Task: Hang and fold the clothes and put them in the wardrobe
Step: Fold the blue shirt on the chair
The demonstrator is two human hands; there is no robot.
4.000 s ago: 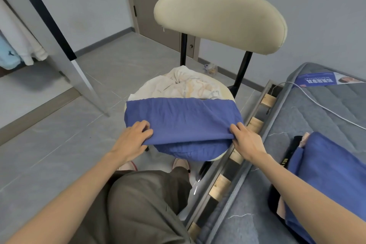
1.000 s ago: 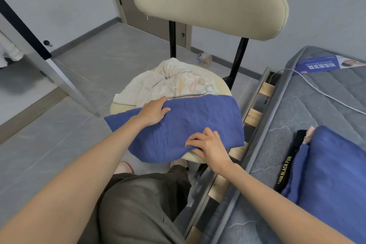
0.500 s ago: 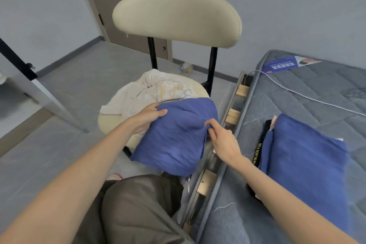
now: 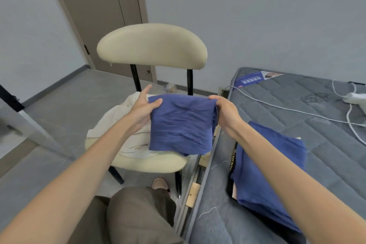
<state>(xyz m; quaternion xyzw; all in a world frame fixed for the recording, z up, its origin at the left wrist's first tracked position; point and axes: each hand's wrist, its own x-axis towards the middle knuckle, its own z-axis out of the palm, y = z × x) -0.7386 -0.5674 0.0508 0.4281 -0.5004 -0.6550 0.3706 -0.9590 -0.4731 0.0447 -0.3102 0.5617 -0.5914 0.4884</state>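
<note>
A crumpled cream garment [image 4: 120, 125] lies on the seat of the beige chair [image 4: 152, 45]. My left hand [image 4: 141, 110] has a narrow grip on the upper left corner of the blue cloth [image 4: 180, 127], thumb in front and forefinger pointing up. The cloth hangs in the air over the seat's right side (folded roughly square, well creased). My right hand [image 4: 226, 114] grips the upper right corner, fingers curled round it. Further right, a folded blue garment [image 4: 273, 162] lies on the grey mattress [image 4: 309, 109], on top of a black item [image 4: 233, 161], with a white cable [image 4: 277, 106] beyond.

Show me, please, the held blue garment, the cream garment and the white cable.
held blue garment [image 4: 179, 125]: head view, middle of cloth.
cream garment [image 4: 108, 123]: head view, left fold.
white cable [image 4: 277, 105]: head view, mid-run.
</note>
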